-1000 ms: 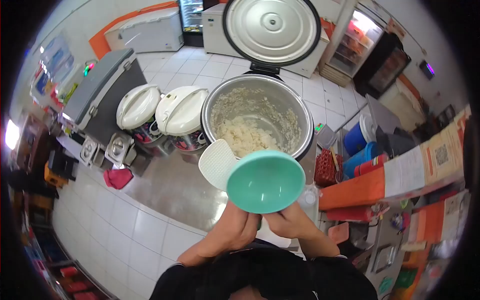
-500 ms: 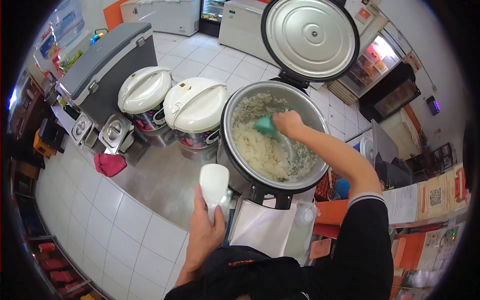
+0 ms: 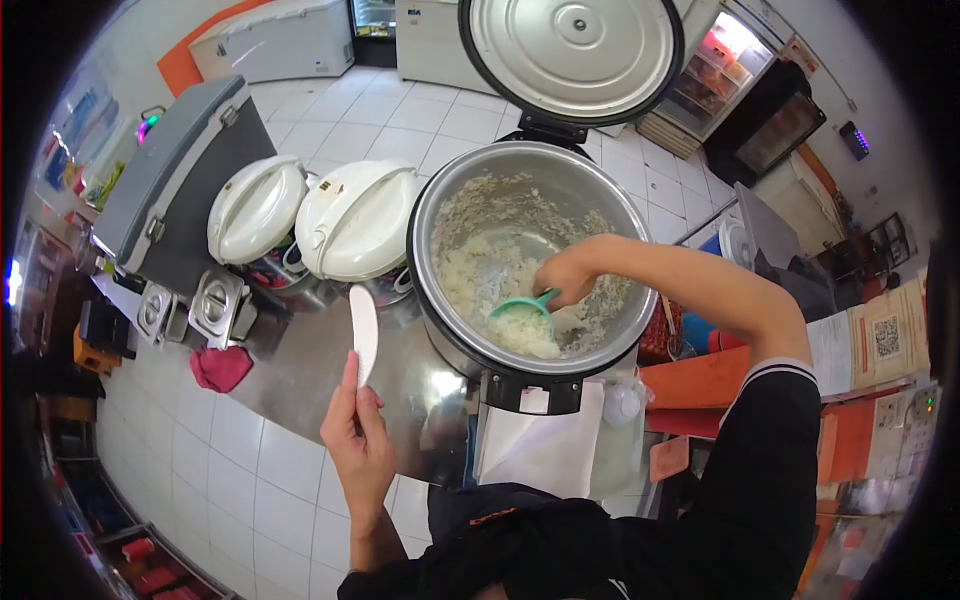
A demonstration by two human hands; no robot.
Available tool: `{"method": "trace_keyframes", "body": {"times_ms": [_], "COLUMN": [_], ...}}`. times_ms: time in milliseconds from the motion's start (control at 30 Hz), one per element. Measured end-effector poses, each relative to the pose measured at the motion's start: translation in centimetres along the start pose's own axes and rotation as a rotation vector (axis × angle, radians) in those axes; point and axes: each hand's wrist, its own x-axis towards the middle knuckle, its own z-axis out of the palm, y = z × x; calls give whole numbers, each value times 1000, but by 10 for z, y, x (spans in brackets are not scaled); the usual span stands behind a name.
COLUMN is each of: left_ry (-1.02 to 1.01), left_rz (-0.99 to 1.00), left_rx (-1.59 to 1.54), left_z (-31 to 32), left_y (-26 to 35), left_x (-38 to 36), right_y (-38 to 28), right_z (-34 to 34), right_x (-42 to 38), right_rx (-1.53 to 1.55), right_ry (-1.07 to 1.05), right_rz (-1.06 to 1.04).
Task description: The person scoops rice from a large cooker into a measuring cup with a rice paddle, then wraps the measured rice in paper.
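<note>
My left hand [image 3: 358,440] grips a white rice paddle [image 3: 364,330] by its lower end, its blade pointing up and turned nearly edge-on. My right hand [image 3: 566,278] reaches into a large rice cooker [image 3: 428,260] and holds a green scoop [image 3: 520,304] by its handle. White rice [image 3: 530,330] fills the scoop's bowl. More cooked rice [image 3: 480,262] lies in the pot, with grains stuck to its inner wall. The cooker's round metal lid [image 3: 570,50] stands raised at the back.
Two white-lidded containers [image 3: 360,225] [image 3: 258,210] stand left of the cooker on the steel table [image 3: 320,360]. Beyond are lidded metal pans [image 3: 220,300], a red cloth [image 3: 221,368] and a grey cooler box [image 3: 170,180]. White paper [image 3: 535,450] lies in front of the cooker.
My right hand has drawn the scoop toward the near side of the pot, and rice now shows in it. My left hand has shifted left and turned the paddle edge-on.
</note>
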Motion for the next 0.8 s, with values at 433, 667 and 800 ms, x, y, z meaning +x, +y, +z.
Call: {"method": "trace_keyframes", "body": {"times_ms": [433,667,800], "left_ry": [-338,-336,-235], "left_rz": [541,689,764], "left_rx": [225,179,152], "left_z": [172,209,220], "left_y": [82,90,91], "left_x": [85,66,62], "right_y": [-69,-58,-81], "right_z": [6,34,31], "right_x": [-117,-96,-106], "right_rx": [1061,1550,1618], "right_ry": [1041,1319,1485], "right_rz": [377,327,202]}}
